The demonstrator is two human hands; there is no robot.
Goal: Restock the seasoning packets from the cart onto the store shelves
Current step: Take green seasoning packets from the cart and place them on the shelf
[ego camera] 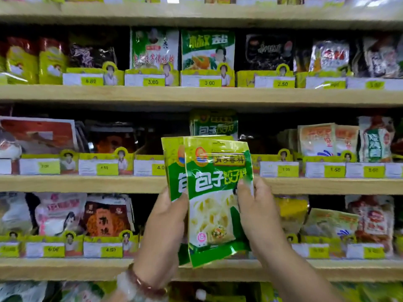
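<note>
I hold a small stack of green seasoning packets point(212, 199) upright in front of the wooden shelves. My left hand point(168, 225) grips the stack's left edge, thumb on the front. My right hand point(255, 205) grips the right edge, thumb across the front packet. Two packets show, fanned slightly. Behind them, on the middle shelf point(87, 184), matching green packets point(214, 124) stand in a slot directly above the ones I hold. The cart is out of view.
Wooden shelves run across the whole view, packed with other seasoning bags behind yellow price-tag holders point(152, 80). A dark gap point(148, 136) lies left of the matching packets. Black, red and white bags fill neighbouring slots.
</note>
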